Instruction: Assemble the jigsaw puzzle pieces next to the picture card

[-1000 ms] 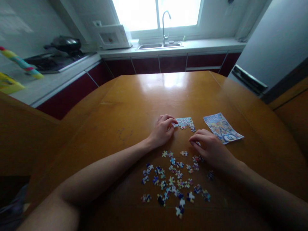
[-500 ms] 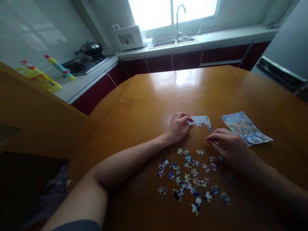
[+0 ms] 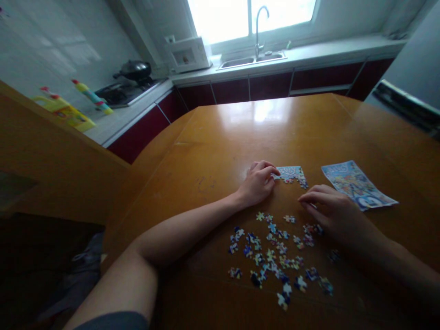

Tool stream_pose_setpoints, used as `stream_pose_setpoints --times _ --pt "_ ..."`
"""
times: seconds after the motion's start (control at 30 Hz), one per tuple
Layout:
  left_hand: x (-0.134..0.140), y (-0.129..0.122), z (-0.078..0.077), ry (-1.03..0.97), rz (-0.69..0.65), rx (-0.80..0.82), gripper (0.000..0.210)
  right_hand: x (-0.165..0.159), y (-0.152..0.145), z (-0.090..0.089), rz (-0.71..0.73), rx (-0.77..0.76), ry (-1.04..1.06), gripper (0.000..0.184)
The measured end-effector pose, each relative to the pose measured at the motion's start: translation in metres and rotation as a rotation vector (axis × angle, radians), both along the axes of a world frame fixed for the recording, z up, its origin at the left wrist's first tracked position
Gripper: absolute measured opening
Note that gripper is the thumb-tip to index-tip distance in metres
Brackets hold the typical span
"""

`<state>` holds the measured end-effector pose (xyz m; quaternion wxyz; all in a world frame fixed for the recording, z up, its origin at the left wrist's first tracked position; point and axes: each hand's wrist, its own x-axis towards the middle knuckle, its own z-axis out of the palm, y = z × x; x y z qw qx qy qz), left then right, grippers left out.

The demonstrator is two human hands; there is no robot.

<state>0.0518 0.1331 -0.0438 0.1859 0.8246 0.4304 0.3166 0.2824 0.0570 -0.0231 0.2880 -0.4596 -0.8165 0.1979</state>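
My left hand rests on the table at the left end of a partly joined jigsaw puzzle. Its fingers are apart and slightly bent, the tips touching the puzzle's edge and covering part of it. To the right and nearer, my right hand is closed in a pinch, a pale sliver of a puzzle piece showing between thumb and fingers. Below both hands lie many loose puzzle pieces, scattered face up and some overlapping. A printed picture sheet lies beyond my right hand, slightly curled.
The wooden table reaches back toward a counter with a sink and a microwave. A dark wok is on the stove at left, near a yellow jug and a slim bottle.
The whole view has shifted a little, so everything appears slightly farther right. Both hands keep nearly the same pose and place over the table.
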Motion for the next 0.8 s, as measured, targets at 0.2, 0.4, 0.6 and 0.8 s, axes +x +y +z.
stream_pose_setpoints --times 0.2,0.4,0.6,0.8 --pt "-0.0001 0.0000 0.0001 -0.010 0.002 0.007 0.020 -0.0010 -0.0008 0.0007 -0.005 -0.017 0.014 0.014" --pt "-0.0001 -0.0001 0.0004 -0.001 0.004 0.009 0.021 -0.0011 -0.0012 0.0015 -0.008 -0.003 0.018 0.014" --pt "-0.0004 0.0001 -0.0002 0.000 0.010 0.011 0.021 -0.0006 -0.0012 0.0024 -0.001 0.005 0.022 0.014" --pt "-0.0002 0.0003 -0.0018 -0.012 0.009 0.017 0.020 -0.0004 -0.0013 0.0016 -0.001 0.005 0.012 0.014"
